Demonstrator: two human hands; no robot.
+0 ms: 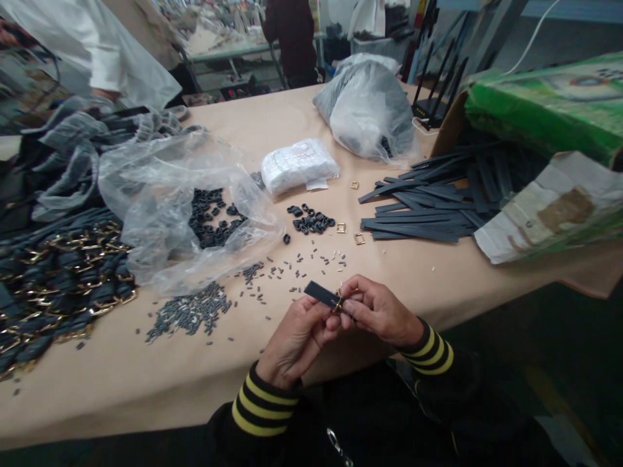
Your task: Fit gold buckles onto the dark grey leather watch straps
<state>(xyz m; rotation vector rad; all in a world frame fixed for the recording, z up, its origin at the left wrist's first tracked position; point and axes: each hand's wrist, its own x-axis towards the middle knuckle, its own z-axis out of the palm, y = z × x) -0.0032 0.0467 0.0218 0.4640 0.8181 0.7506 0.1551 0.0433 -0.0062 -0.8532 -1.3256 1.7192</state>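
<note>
Grey buckled strap (318,293) is sitting between two hands

Near the front edge of the tabletop (107,376), a person is holding the short strap up in front of their body, its free end pointing away and to the left. The left hand (296,334) is closing thumb and fingers around its lower part, while the right hand (384,314) is pinching at the end where a gold buckle (337,305) is showing. Whether those right fingertips are bearing on metal or on strap, I am not managing to tell.

By its look, the piece is probably weighing very little; the flat band is seeming springy rather than floppy, and the metal is likely being the slippery part. I would be gripping the broad faces beside the buckle (polished frames are forever twisting away).

Toward the left, a heap of tiny dark pieces (189,314) is spreading close enough for a sleeve to be sweeping it. Beyond the hands, dark loops (313,224) and loose gold frames (359,239) are lying about. Easier room is running rightward, where brown surface is showing between the long strips (418,224) and the right sleeve (431,350).
</note>
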